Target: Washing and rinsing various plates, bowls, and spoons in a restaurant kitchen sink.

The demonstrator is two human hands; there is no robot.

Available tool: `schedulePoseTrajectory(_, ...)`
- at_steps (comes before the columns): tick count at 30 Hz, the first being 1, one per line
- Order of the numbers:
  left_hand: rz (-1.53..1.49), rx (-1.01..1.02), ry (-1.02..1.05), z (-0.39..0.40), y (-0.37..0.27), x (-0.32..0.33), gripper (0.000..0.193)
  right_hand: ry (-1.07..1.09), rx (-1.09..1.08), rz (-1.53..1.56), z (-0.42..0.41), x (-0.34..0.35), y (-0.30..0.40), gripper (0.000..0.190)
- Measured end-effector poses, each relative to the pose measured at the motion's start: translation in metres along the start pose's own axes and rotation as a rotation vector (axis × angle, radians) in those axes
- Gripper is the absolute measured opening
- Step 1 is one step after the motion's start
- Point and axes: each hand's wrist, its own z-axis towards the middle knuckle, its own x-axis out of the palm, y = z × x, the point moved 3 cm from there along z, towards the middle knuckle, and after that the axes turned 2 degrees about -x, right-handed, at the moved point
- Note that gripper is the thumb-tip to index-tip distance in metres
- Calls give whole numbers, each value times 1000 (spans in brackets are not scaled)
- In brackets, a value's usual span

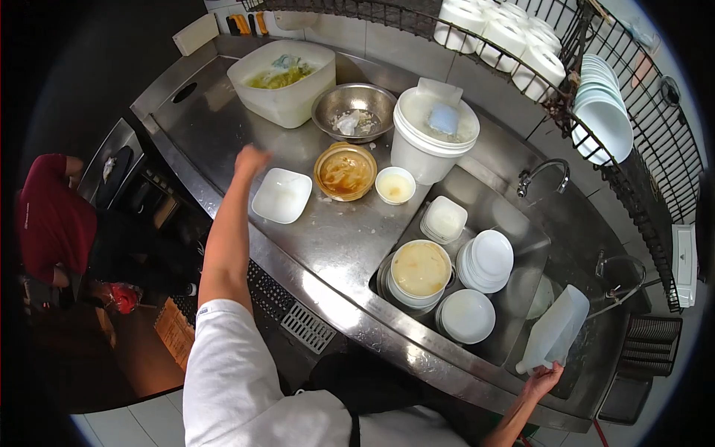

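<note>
My left hand (252,161) is stretched over the stainless steel counter, just behind a white square bowl (282,195). Its fingers are blurred, and I cannot tell whether they hold anything. My right hand (543,380) grips the lower end of a translucent white plastic container (558,327), tilted over the right-hand sink basin. Right of the square bowl are a brown bowl (345,171) with brownish residue and a small white bowl (395,185) with pale yellow liquid. In the nearer basin stand stacked white plates (485,261), square dishes (444,219), round dishes (466,316) and a bowl of cloudy liquid (421,268).
At the back stand a white tub (279,100), a steel bowl (353,112) with scraps and a white bucket (427,151) with a blue sponge (443,118). A faucet (542,176) and a wire rack (609,162) border the sinks. Another person (58,218) bends at left.
</note>
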Motion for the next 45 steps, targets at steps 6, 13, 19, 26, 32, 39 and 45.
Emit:
schedulePoseTrajectory(6,-393,-33,513,-69,86,56,32,-7,49,16,6,9,6,8)
schedulePoseTrajectory(13,-977,-77,741,-205,14,22,39,65,46,-61,21,1,17,11)
schedulePoseTrajectory(19,-1197,-295,1255,-358,-142,115,41,297,124,-291,28,29,30,11)
schedulePoseTrajectory(26,-1343,-601,1020,-477,-297,288,35,477,258,-618,24,69,15,23)
schedulePoseTrajectory(32,-1275,-769,989,-489,-289,370,30,583,118,-826,29,79,-3,39)
schedulePoseTrajectory(39,-1413,-880,826,-487,-294,361,31,644,45,-833,32,97,-2,34)
schedulePoseTrajectory(45,-1464,-846,772,-433,-325,365,39,608,103,-765,32,95,6,30)
